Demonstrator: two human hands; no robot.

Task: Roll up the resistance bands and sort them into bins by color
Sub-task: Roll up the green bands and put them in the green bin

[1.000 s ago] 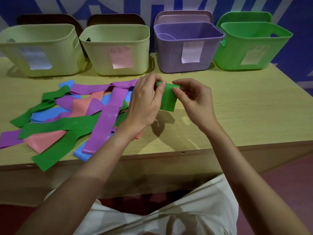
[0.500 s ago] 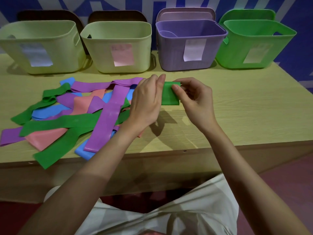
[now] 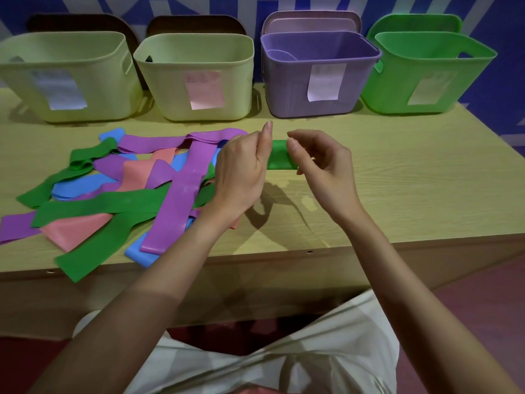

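Pale wood-grain laminate table (image 3: 397,172), smooth with a slight sheen. Far row of matt moulded-plastic bins (image 3: 196,78) bearing paper labels (image 3: 324,82). Thin, smooth rubbery flat bands (image 3: 181,191).

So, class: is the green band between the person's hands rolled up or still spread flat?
Rolled up: the green band is a short, compact bundle between the left hand and right hand.

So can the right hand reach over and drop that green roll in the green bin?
Probably yes. The right hand holds the green roll with the left hand, and the green bin stands open-topped just behind and to the right. Only bare table lies between.
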